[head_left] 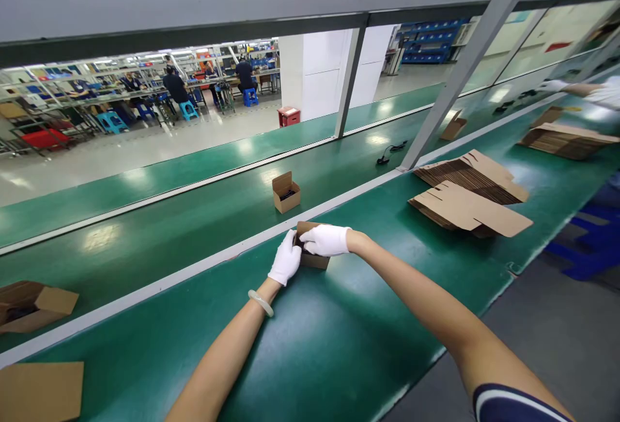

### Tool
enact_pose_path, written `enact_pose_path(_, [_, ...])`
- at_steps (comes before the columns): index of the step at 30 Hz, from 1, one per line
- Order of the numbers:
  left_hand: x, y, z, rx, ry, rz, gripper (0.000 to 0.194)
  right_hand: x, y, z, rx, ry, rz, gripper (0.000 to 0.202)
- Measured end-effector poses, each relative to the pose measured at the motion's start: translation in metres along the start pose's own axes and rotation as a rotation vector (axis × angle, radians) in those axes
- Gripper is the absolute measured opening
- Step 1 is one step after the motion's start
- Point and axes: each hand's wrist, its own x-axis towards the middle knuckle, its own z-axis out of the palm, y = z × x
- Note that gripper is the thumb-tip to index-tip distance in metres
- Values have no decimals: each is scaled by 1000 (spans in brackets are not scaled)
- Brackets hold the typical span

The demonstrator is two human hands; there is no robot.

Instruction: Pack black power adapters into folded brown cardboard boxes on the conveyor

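We see both gloved hands closed on a small cardboard box [312, 255] resting on the green surface [339, 344], just beside the pale dividing rail. The left hand [285, 258] grips its near-left side, fingers wrapped on the cardboard; the right hand [325, 240] lies over its top, fingers curled on the flap. An open box [285, 192] stands on the conveyor belt [194, 221] beyond; flat carton stacks [469, 199] lie to the right.

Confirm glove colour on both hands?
White, on left hand and right hand; head view.
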Motion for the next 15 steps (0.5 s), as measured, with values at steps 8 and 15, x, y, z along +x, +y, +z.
enact_pose_path(8, [-10,-7,-1,-30,-16,98,44,14,-16,-2,-15,-12,143,22])
enact_pose_path(15, [-7,-20,-9,209,225,64,32,-5,-25,-1,41,-2,-74,16])
